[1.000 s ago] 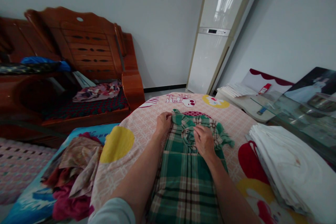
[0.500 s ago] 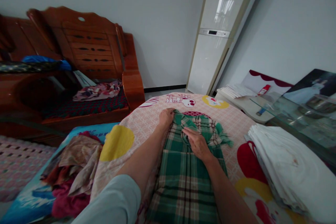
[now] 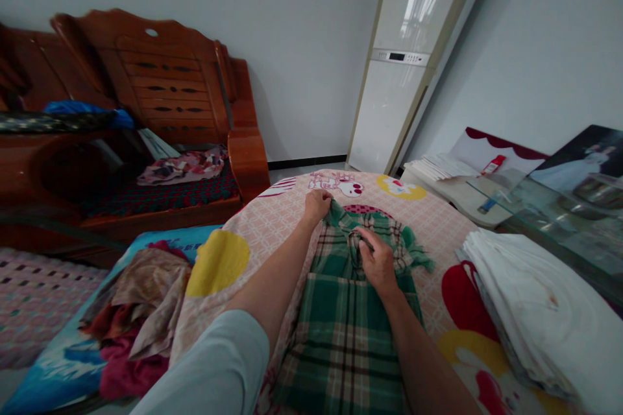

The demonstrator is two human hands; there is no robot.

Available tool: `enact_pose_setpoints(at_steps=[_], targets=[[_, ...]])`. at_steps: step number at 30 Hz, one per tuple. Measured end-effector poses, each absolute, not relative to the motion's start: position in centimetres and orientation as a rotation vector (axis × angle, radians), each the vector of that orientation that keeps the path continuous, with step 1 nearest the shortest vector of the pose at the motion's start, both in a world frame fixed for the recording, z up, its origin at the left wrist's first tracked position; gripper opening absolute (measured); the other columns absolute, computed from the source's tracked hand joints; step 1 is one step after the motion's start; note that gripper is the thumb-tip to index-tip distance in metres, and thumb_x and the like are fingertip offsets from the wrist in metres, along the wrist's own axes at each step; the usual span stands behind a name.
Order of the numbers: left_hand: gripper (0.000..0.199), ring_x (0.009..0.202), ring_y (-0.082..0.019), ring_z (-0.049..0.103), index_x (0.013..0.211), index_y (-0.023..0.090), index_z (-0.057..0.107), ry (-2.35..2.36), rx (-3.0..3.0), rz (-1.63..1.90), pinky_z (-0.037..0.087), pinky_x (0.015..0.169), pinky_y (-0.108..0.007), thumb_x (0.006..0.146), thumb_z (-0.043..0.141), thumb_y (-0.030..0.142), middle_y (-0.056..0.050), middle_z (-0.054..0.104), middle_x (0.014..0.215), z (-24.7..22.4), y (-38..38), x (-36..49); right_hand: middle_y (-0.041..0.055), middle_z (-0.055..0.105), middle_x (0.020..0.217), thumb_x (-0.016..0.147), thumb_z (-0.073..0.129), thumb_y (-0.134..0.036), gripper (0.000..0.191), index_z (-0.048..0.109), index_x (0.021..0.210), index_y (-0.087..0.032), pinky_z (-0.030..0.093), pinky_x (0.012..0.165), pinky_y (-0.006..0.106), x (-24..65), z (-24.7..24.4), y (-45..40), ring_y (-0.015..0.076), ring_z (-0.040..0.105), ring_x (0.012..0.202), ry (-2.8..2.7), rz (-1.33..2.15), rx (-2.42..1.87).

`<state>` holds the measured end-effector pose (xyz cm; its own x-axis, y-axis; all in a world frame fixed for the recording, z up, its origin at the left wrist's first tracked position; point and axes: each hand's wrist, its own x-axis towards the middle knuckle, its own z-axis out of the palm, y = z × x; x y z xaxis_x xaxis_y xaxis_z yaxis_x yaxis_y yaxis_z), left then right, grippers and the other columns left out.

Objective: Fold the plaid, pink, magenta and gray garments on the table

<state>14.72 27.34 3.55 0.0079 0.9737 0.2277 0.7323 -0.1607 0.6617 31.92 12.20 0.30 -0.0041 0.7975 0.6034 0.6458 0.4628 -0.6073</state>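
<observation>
A green plaid garment [image 3: 335,331] lies lengthwise on the pink patterned cloth [image 3: 272,227] that covers the rounded surface before me. My left hand [image 3: 318,205] pinches the garment's far left corner, which is raised a little off the cloth. Over the gathered upper part, my right hand [image 3: 378,260] has its thumb and index finger closed on a fold of the same fabric. The garment's far right end bunches into a ruffle beyond my right hand.
Folded white cloth [image 3: 535,311] lies at the right, beside a glass shelf [image 3: 549,220]. Crumpled clothes [image 3: 146,298] sit low at the left on a blue package [image 3: 53,363]. Behind are a wooden bench [image 3: 170,91] and a tall white cabinet unit [image 3: 389,104].
My left hand has lifted the corner slightly and moved a little right. My right hand went from lying fairly flat on the fabric to pinching a fold.
</observation>
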Motion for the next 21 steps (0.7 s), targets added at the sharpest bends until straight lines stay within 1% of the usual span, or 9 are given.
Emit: enact_pose_setpoints(at_steps=[3, 5, 8, 10, 12, 14, 15, 18, 21], targets=[[0.032, 0.098, -0.02, 0.067, 0.1, 0.017, 0.075, 1.679, 2.08, 0.841, 0.049, 0.093, -0.029, 0.08, 0.052, 0.009, -0.006, 0.075, 0.1, 3.4, 27.5, 15.0, 0.0127, 0.071, 0.112, 0.087, 0.047, -0.025, 0.035, 0.067, 0.115, -0.016, 0.052, 0.094, 0.039, 32.3, -0.1, 12.4, 0.0233, 0.066, 0.104, -1.662, 0.226, -1.307], [0.038, 0.105, -0.021, 0.065, 0.109, 0.017, 0.073, 1.613, 2.171, 0.785, 0.046, 0.099, -0.03, 0.08, 0.051, 0.007, -0.007, 0.072, 0.109, 3.2, 27.3, 15.1, 0.0131, 0.071, 0.111, 0.085, 0.048, -0.024, 0.035, 0.068, 0.112, -0.015, 0.052, 0.093, 0.04, 32.5, -0.4, 12.5, 0.0242, 0.067, 0.102, -1.658, 0.246, -1.325], [0.051, 0.116, -0.021, 0.059, 0.128, 0.016, 0.061, 1.561, 2.249, 0.796, 0.042, 0.104, -0.031, 0.078, 0.053, 0.006, -0.01, 0.065, 0.124, 2.7, 26.6, 14.9, 0.0134, 0.071, 0.109, 0.083, 0.048, -0.021, 0.036, 0.069, 0.11, -0.015, 0.052, 0.093, 0.041, 32.8, -0.6, 12.6, 0.0248, 0.067, 0.101, -1.651, 0.227, -1.349], [0.053, 0.119, -0.021, 0.057, 0.134, 0.012, 0.055, 1.628, 2.243, 0.839, 0.042, 0.105, -0.031, 0.081, 0.053, 0.009, -0.013, 0.062, 0.128, 2.3, 25.6, 14.6, 0.0136, 0.071, 0.109, 0.081, 0.047, -0.019, 0.037, 0.069, 0.11, -0.014, 0.052, 0.092, 0.041, 33.0, -0.6, 12.7, 0.0243, 0.067, 0.1, -1.628, 0.205, -1.357], [0.049, 0.115, -0.023, 0.059, 0.135, 0.011, 0.052, 1.754, 2.199, 0.832, 0.043, 0.102, -0.033, 0.085, 0.052, 0.015, -0.015, 0.063, 0.124, 1.9, 24.3, 14.1, 0.0126, 0.071, 0.108, 0.08, 0.047, -0.018, 0.037, 0.07, 0.11, -0.015, 0.052, 0.09, 0.04, 33.1, -0.4, 12.7, 0.0235, 0.067, 0.098, -1.614, 0.185, -1.355], [0.048, 0.111, -0.023, 0.06, 0.134, 0.013, 0.052, 1.819, 2.188, 0.757, 0.045, 0.099, -0.034, 0.086, 0.053, 0.019, -0.015, 0.064, 0.119, 1.4, 22.8, 13.7, 0.0103, 0.073, 0.105, 0.079, 0.048, -0.015, 0.036, 0.072, 0.105, -0.018, 0.052, 0.091, 0.04, 33.0, -0.3, 12.6, 0.0228, 0.066, 0.098, -1.644, 0.159, -1.363], [0.048, 0.112, -0.024, 0.06, 0.133, 0.014, 0.053, 1.798, 2.222, 0.701, 0.045, 0.099, -0.034, 0.086, 0.056, 0.021, -0.014, 0.063, 0.12, 1.2, 22.0, 13.5, 0.009, 0.073, 0.103, 0.078, 0.048, -0.013, 0.034, 0.073, 0.101, -0.019, 0.051, 0.092, 0.041, 32.9, -0.3, 12.5, 0.0227, 0.066, 0.098, -1.689, 0.149, -1.374], [0.046, 0.128, -0.028, 0.049, 0.13, 0.019, 0.056, 1.647, 2.393, 0.551, 0.038, 0.108, -0.041, 0.085, 0.06, 0.028, -0.014, 0.053, 0.137, 0.5, 20.2, 13.2, 0.0078, 0.073, 0.104, 0.075, 0.051, -0.009, 0.032, 0.076, 0.092, -0.021, 0.048, 0.095, 0.042, 32.9, -0.6, 12.3, 0.0239, 0.064, 0.101, -1.876, 0.115, -1.438], [0.047, 0.138, -0.031, 0.037, 0.136, 0.022, 0.051, 1.612, 2.441, 0.478, 0.028, 0.113, -0.051, 0.09, 0.054, 0.032, -0.015, 0.042, 0.148, 0.2, 19.4, 13.0, 0.0091, 0.073, 0.103, 0.072, 0.054, -0.009, 0.032, 0.076, 0.091, -0.02, 0.047, 0.095, 0.043, 33.8, -0.7, 12.4, 0.0254, 0.063, 0.101, -1.883, 0.004, -1.603]])
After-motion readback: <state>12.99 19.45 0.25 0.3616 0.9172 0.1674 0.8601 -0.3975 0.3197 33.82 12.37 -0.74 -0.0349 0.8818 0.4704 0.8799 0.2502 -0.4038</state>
